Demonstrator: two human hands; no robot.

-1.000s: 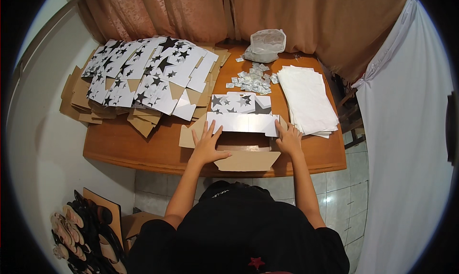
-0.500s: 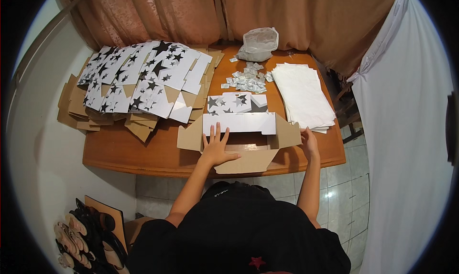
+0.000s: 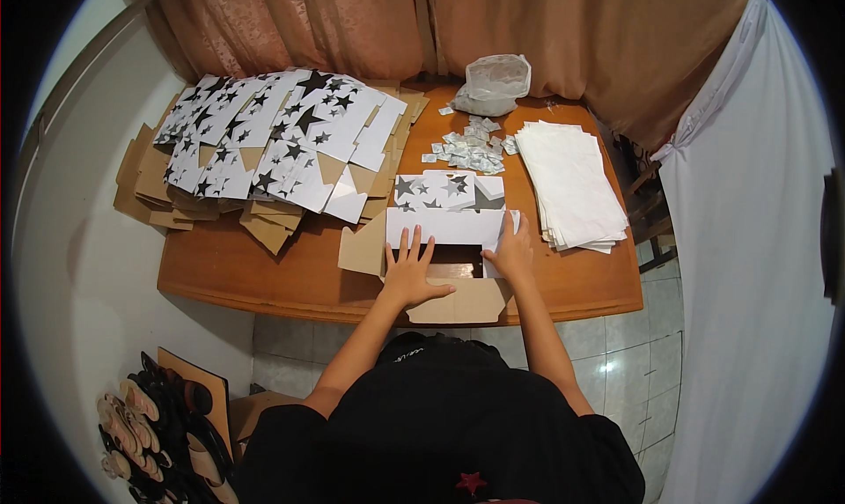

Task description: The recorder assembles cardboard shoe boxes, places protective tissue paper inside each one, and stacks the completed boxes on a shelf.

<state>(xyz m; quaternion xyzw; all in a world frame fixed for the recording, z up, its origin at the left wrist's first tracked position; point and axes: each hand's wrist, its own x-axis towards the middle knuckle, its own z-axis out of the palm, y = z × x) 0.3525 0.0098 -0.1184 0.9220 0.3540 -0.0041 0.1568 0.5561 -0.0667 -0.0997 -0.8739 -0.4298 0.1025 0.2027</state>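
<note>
A partly folded cardboard box point(image 3: 447, 226), white with grey and black stars and brown inside, lies at the table's near edge in front of me. My left hand point(image 3: 411, 268) rests at its left side, fingers spread over the white panel and thumb pointing right. At the right side, my right hand point(image 3: 513, 249) has the right flap point(image 3: 493, 262) between thumb and fingers, folded inward. The brown left flap point(image 3: 361, 250) sticks outward, and the brown front flap point(image 3: 459, 301) lies toward me. Through the opening between the hands, the wooden surface shows.
Flat star-printed cardboard boxes point(image 3: 304, 143) are piled on the table point(image 3: 264, 279) at left. Small white sachets point(image 3: 475, 152) lie scattered behind the box, below an open plastic bag point(image 3: 495, 81). White paper sheets point(image 3: 572, 183) are stacked at right. Shoes point(image 3: 141, 425) stand at lower left.
My right hand has moved left from the outer edge of the right flap, folding that flap inward. My left hand stays spread at the box's left side.
</note>
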